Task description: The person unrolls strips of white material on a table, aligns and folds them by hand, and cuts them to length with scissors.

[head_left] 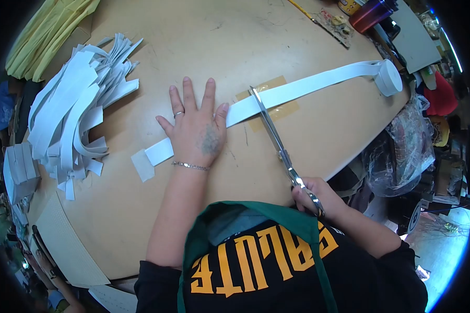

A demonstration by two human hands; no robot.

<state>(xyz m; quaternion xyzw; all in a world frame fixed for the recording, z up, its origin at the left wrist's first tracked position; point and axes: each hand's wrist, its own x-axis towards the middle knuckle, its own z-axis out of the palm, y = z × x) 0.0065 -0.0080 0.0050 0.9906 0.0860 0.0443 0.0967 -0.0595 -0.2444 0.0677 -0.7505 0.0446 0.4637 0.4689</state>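
A long white strip (318,82) runs across the table from a roll (389,78) at the right. My left hand (197,128) lies flat on the strip with its fingers spread, pressing it to the table. The strip's free end sticks out left of my wrist, beside a pale piece of tape (142,165). In my right hand (314,194) is a pair of metal scissors (278,143), gripped by the handles. Their blades lie across the strip, over brown tape (284,109) stuck to the table. Whether the blades are parted is hard to see.
A heap of cut white strips (73,104) lies at the left, with yellow material (49,36) behind it. A purple-red tumbler (372,15) and a brush-like stick (318,23) are at the far right. Clear plastic (399,151) bulges beside the table's right edge (357,148).
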